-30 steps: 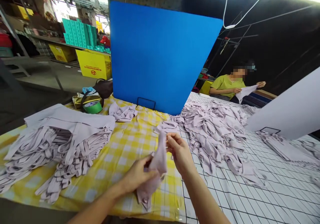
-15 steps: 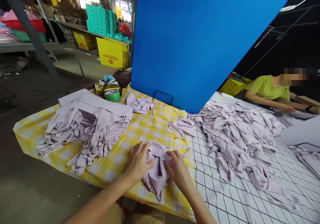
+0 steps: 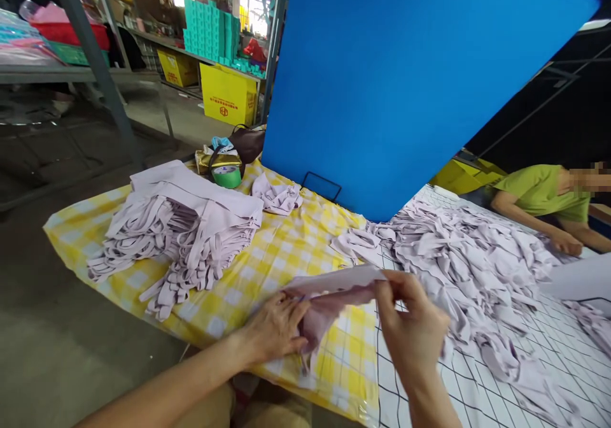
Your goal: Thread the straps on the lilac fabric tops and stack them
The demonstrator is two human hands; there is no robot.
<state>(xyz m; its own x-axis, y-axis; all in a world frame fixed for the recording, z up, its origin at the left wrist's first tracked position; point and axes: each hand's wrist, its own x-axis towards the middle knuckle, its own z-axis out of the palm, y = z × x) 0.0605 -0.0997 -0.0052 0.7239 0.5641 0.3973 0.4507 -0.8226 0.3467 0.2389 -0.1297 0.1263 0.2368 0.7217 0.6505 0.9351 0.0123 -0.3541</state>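
A pale mauve garment (image 3: 322, 310) is stretched between my two hands over the yellow checked cloth (image 3: 267, 256). My right hand (image 3: 413, 313) pinches its raised right end between thumb and fingers. On the garment's left part lies my left hand (image 3: 279, 326), its fingers spread and pressing it down. To the left sits a neat stack of mauve garments (image 3: 191, 218) with straps hanging down. One crumpled mauve piece (image 3: 277, 195) lies behind, and another (image 3: 358, 244) is near the cloth's right edge. A large loose heap of the same fabric (image 3: 458, 249) spreads across the right side.
An upright blue board (image 3: 405, 84) rises behind the cloth, with a black wire stand (image 3: 321, 186) at its foot. Green tape (image 3: 226, 176) and a dark bag (image 3: 249, 142) are at back left. A person in a green shirt (image 3: 539, 189) sits at far right.
My right hand has moved right and up, pulling one end of the garment out and lifting it. My left hand has flattened onto the garment. The view has shifted slightly.
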